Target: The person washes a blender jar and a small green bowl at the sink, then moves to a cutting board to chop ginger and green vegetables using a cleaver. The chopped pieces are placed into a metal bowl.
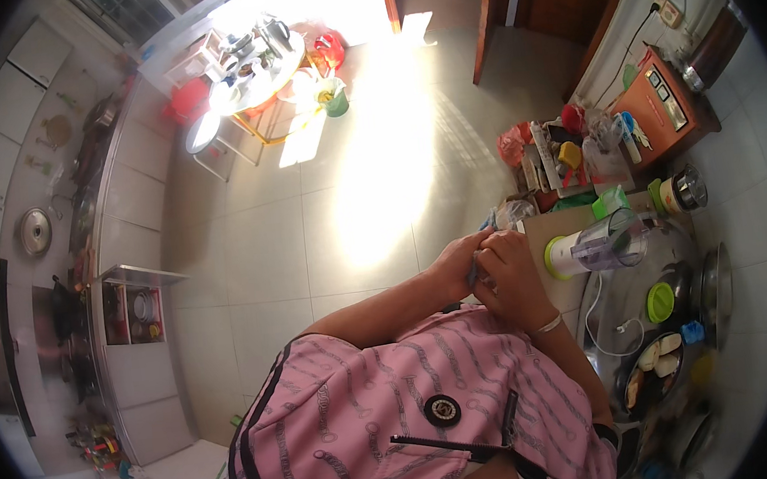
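Observation:
My left hand point(458, 266) and my right hand point(514, 274) meet in front of my chest. A small bluish-grey cloth or similar soft piece point(473, 274) is bunched between them, and most of it is hidden by my fingers. A bracelet point(550, 325) circles my right wrist. Just right of my right hand, a blender with a white base and a clear jug point(590, 252) stands on the counter point(540, 227). Its white cord point(591, 310) curls over the metal surface, the plug point(629, 327) lying loose. A green lid point(660, 302) rests nearby.
A pan point(632, 404) holds several pale pieces of food point(667, 343). Beyond the counter, an orange cabinet point(652, 106) stands behind a cluttered tray point(574, 190). A crowded round table point(268, 89) and a stool point(206, 133) are across the floor. Kitchen cabinets point(142, 377) line the left.

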`<state>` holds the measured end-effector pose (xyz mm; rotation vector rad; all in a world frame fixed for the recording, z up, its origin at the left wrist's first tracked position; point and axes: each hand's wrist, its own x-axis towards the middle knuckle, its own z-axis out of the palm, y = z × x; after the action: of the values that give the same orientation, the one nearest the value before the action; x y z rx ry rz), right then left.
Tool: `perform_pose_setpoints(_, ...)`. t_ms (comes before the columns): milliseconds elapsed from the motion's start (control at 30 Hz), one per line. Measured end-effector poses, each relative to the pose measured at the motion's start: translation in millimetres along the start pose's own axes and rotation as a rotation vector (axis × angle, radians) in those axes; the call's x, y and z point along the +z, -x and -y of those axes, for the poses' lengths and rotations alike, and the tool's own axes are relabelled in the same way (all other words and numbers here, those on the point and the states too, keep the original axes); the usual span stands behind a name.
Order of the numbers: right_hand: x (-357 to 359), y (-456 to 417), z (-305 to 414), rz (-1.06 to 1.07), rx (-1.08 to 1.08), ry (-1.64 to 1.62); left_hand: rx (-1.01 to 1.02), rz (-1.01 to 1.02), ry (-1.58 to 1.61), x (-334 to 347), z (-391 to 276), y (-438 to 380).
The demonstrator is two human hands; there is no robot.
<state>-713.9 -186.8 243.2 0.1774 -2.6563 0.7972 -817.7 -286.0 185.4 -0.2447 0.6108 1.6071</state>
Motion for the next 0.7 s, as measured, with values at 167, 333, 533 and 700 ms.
perform_pose_setpoints(167,3,-2,-3,-0.074,-0.021,-0.187,-0.134,0.107,0.169,8,-1,7)
perform_pose_setpoints(333,12,-22,1,-0.068,0.047,-0.411,-0.017,0.365,0.189,-19,-19,9)
perform_pose_setpoints(533,40,-54,5,0.04,-0.115,-0.184,0.144,0.098,0.175,-49,-52,23)
perform_pose_setpoints(700,63,-86,0,0.08,-0.232,-0.084,0.249,0.202,0.247,-73,-66,39)
